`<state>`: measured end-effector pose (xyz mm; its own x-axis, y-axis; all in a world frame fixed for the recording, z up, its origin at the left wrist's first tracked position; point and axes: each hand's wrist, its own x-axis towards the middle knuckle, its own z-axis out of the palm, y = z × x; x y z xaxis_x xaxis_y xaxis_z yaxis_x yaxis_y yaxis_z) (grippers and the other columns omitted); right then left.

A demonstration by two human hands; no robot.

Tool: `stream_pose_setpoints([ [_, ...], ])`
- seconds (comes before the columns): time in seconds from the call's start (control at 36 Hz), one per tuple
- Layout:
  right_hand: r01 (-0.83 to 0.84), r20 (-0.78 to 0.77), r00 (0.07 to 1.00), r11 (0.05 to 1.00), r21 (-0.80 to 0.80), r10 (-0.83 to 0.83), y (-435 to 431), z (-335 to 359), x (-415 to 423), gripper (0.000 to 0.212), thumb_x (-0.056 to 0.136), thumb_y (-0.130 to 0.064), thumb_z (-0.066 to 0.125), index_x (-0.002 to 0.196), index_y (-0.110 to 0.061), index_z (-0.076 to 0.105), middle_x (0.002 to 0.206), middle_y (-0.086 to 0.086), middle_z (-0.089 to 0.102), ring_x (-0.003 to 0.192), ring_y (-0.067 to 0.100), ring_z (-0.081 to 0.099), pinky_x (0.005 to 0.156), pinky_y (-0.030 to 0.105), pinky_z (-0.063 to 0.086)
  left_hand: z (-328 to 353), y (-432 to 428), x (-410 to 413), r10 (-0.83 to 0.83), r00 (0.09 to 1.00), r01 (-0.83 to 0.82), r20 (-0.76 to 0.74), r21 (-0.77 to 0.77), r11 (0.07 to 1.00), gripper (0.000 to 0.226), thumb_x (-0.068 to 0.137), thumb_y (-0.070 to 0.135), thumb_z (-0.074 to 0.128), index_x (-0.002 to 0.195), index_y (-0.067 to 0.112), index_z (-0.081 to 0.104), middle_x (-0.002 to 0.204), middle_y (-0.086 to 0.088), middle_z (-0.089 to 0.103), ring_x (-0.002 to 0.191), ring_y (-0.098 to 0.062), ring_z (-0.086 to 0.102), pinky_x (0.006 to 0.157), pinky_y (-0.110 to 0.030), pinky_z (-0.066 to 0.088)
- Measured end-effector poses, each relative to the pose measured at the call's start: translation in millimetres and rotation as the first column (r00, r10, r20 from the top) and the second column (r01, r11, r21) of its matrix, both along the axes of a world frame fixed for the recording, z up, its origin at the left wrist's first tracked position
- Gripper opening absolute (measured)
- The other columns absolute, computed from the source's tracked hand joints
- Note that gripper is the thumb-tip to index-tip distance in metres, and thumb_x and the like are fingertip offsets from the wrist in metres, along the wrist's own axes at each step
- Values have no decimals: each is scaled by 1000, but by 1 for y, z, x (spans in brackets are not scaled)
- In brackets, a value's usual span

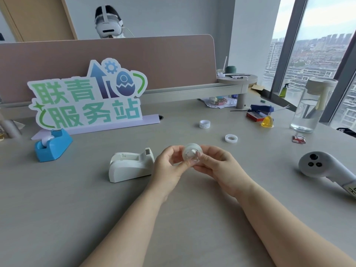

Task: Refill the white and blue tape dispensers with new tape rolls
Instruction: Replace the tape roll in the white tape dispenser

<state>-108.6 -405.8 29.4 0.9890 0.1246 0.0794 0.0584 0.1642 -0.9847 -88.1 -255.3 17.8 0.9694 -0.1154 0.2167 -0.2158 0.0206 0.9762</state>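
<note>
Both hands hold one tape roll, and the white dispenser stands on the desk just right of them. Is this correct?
Not quite. The left hand and right hand do hold one tape roll, but the head view shows the white dispenser standing on the desk just left of them, not right.

Single head-worn wide-angle view, facing forward and down over the bench (57, 218). Close range: left hand (169, 166) and right hand (217, 166) mid-frame, forearms entering from the bottom edge. Partition (173, 60) across the top, window (317, 54) upper right.
</note>
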Motion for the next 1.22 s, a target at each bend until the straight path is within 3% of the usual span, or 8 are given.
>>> stream_pose_setpoints([
  [0.17,-47,-9,999,998,37,48,-1,1,0,43,72,-34,68,108,-10,65,102,6,71,97,15,68,88,30,50,3,2,-1,-122,987,104,-106,-158,982,55,58,35,85,103,12,63,104,-12,70,103,-25,65,95,-38,50],
  [0.25,-46,-8,999,998,33,46,-1,1,1,42,73,-33,68,107,-9,64,102,7,71,97,16,68,85,27,51,4,2,-1,-192,969,139,-157,-295,945,48,69,22,77,109,4,59,112,-18,65,108,-30,63,97,-37,50],
  [0.36,-60,5,998,998,37,59,-1,0,1,41,75,-30,68,108,-7,63,101,6,70,97,16,67,86,26,52,3,2,1,-208,963,141,-171,-341,929,27,78,11,67,103,5,60,107,-16,65,100,-22,65,93,-32,52],
  [0.64,-78,54,995,997,-18,79,-3,1,1,46,72,-27,74,111,-6,63,104,6,70,103,21,66,91,29,51,3,1,2,-154,977,99,-146,-329,939,15,85,10,63,99,6,61,100,-15,68,93,-20,67,89,-31,54],
  [0.81,-18,106,994,997,-68,25,-2,2,-1,38,72,-23,71,105,-5,64,92,0,71,88,11,68,77,19,51,3,0,1,-134,983,93,-123,-294,951,15,85,12,62,99,7,62,100,-15,68,92,-19,67,85,-28,55],
  [0.94,-19,112,993,993,-116,32,-2,1,-1,36,74,-25,70,105,-8,64,95,4,71,92,15,67,81,22,53,4,2,1,-166,981,140,-98,-231,963,15,89,12,58,101,4,57,100,-13,68,90,-16,67,84,-26,55],
  [1.06,-47,116,991,991,-125,61,-3,0,-1,22,82,-15,66,103,-8,64,97,8,70,93,18,67,83,24,53,4,2,1,-204,973,183,-105,-178,967,21,92,13,54,108,0,52,104,-13,65,95,-17,64,92,-31,52],
  [1.22,-81,121,988,990,-114,95,-4,2,-3,22,76,-21,71,96,-13,66,90,3,70,88,15,66,83,25,53,7,5,-1,-275,952,241,-135,-220,945,18,92,6,51,109,0,53,103,-13,64,96,-18,62,95,-32,50],
])
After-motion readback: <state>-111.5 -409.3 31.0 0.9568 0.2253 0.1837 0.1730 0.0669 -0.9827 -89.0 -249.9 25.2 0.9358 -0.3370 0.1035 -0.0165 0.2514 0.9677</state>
